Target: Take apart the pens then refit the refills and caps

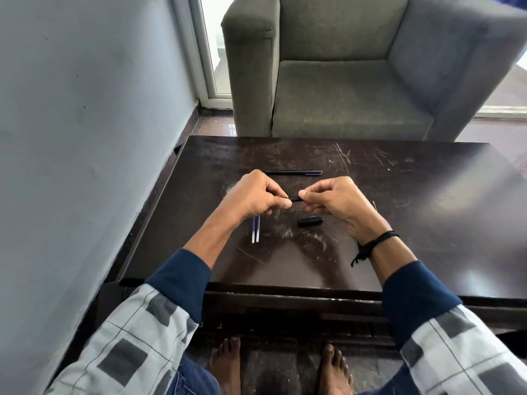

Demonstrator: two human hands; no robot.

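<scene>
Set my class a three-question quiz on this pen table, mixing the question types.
1. True or false: two refills lie side by side on the table.
2. Which lies farthest from the person? A) loose cap B) refills C) long black pen
3. How many hands grip the short black pen part?
Key: 1 true; 2 C; 3 two, the left hand and right hand.

A scratched dark table (399, 212) stands before a grey armchair (342, 95), pale wall (85, 109) left, bright window (218, 38) behind.
</scene>
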